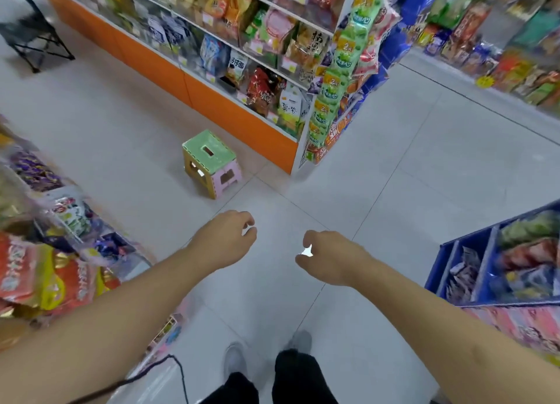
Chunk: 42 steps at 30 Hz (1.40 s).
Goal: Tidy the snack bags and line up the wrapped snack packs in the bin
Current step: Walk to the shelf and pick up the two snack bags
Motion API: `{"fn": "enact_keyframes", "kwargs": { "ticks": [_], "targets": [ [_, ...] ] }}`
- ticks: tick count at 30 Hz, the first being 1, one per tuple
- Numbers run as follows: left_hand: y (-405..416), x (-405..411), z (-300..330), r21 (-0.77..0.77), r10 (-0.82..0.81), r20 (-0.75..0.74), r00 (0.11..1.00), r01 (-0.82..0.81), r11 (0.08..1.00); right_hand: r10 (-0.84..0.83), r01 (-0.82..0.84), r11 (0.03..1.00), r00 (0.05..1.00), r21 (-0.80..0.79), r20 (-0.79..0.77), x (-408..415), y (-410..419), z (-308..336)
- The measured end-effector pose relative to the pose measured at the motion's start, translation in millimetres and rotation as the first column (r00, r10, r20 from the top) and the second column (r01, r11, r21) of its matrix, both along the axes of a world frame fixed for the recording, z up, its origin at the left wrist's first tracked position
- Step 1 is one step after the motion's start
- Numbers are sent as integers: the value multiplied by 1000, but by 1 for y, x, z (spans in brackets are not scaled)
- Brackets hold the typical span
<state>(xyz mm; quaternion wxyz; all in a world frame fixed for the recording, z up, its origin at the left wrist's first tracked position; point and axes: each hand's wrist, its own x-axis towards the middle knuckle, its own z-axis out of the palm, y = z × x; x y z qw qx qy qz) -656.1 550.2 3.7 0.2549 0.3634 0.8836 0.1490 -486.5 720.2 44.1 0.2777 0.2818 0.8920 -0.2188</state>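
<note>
Blue bin (448, 252) beside right hand (330, 258)

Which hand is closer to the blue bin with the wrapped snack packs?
Likely the right hand: the blue bin stands on its side of the aisle. The left hand is farther away. Both hang loosely curled, holding nothing.

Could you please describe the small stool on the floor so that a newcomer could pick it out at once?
Find the long shelf unit with the orange base. At its near end, on the grey tiled floor, stands a small folding stool. Its pale green seat and pink side mark it out.
</note>
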Motion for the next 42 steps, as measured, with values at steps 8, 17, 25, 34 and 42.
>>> {"fn": "enact_keyframes", "kwargs": {
  "ticks": [8, 17, 25, 34, 42],
  "targets": [
    [66, -93, -19, -94, 99, -15, 995, -100, 991, 188, -188, 982, 981, -9, 34, -129, 111, -19],
    [85, -200, -6, -36, 406, 28, 913, -405, 914, 471, -471, 882, 882, 12, -6, -304, 160, 0],
    [36, -310, -24, -28, 559, 109, 822, -560, 828, 589, -590, 807, 808, -34, -23, -460, 108, 0],
    [-37, -411, -19, -27, 748, 115, 654, -750, 661, 763, -763, 646, 646, -27, 10, -626, 30, 1],
    [-96, -468, -28, -52, 922, 94, 375, -923, 381, 947, -948, 318, 318, 13, 45, -769, -56, -14]
  ]
}}
